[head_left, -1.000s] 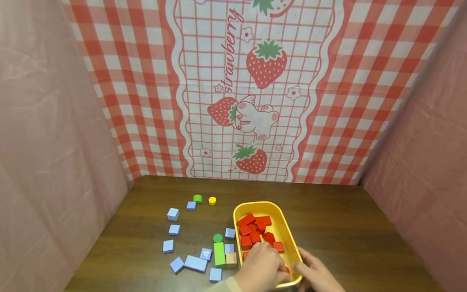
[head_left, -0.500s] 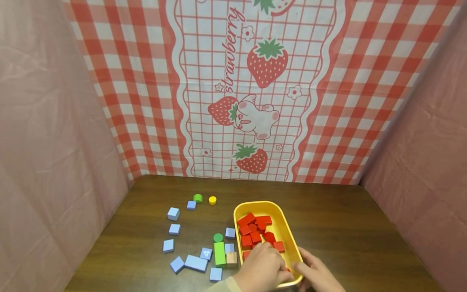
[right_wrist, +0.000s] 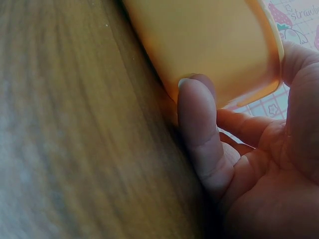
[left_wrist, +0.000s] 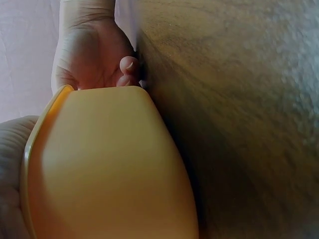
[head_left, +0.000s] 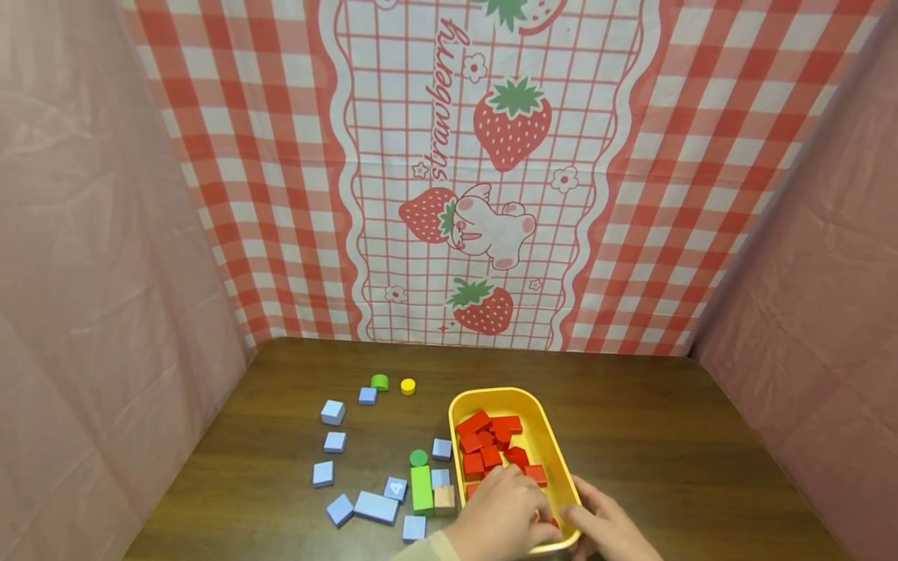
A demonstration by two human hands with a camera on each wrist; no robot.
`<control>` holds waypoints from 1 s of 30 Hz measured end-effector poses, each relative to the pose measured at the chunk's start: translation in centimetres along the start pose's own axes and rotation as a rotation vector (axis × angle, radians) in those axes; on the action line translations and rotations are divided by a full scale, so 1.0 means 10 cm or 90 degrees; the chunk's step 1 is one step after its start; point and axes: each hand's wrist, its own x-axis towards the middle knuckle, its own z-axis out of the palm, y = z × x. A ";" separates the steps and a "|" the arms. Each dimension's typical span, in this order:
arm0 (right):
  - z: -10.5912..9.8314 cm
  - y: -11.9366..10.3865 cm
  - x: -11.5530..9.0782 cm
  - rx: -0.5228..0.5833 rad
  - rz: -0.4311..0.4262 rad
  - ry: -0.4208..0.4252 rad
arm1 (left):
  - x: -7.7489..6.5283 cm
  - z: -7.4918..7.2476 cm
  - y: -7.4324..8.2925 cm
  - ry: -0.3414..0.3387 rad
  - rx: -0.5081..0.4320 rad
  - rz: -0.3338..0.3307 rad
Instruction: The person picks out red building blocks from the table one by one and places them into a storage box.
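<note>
A yellow plastic tray [head_left: 559, 460] with rounded corners stands on the table, with several red toy blocks [head_left: 473, 466] gathered mostly along its left side. My left hand [head_left: 496, 510] reaches over the near left wall into the tray, fingers bent downward; its fingertips and anything between them are hidden. A bit of red shows just beside its thumb. At the near right corner, my right hand [head_left: 606, 520] grips the tray, thumb at the rim and fingers against the outer wall. The right wrist view shows those fingers [right_wrist: 198, 112] under the corner.
Left of the tray lie several blue blocks [head_left: 376, 506], a long green block [head_left: 422, 489], a green round block [head_left: 418, 457] and a plain wooden block [head_left: 444, 499]. Farther back are a green arched block [head_left: 380, 382] and a yellow disc [head_left: 408, 386]. A strawberry-print cloth [head_left: 463, 171] hangs behind the table.
The left hand's fingers and thumb shift slightly inside the tray. The right hand, the tray and the loose blocks stay in place.
</note>
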 end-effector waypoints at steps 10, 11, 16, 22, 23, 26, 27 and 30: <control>0.01 -0.01 -0.01 0.010 0.034 0.007 | -0.05 0.01 -0.05 0.076 0.022 0.062; 0.01 -0.01 -0.01 0.010 0.040 0.011 | -0.05 0.01 -0.06 0.091 0.030 0.071; 0.02 -0.03 -0.01 0.006 0.057 0.029 | -0.08 0.00 -0.05 0.179 0.061 0.114; 0.02 -0.04 -0.02 0.007 0.052 0.034 | -0.21 -0.12 -0.11 0.228 0.038 0.141; 0.02 -0.04 -0.01 0.010 0.055 0.034 | -0.26 -0.14 -0.13 0.236 0.030 0.144; 0.04 -0.05 -0.01 0.047 0.077 0.032 | -0.45 -0.24 -0.25 0.264 -0.016 0.148; 0.04 -0.04 -0.01 0.065 0.085 0.028 | -0.53 -0.28 -0.31 0.277 -0.027 0.149; 0.04 -0.03 -0.01 0.111 0.090 0.014 | -0.79 -0.39 -0.51 0.308 -0.047 0.135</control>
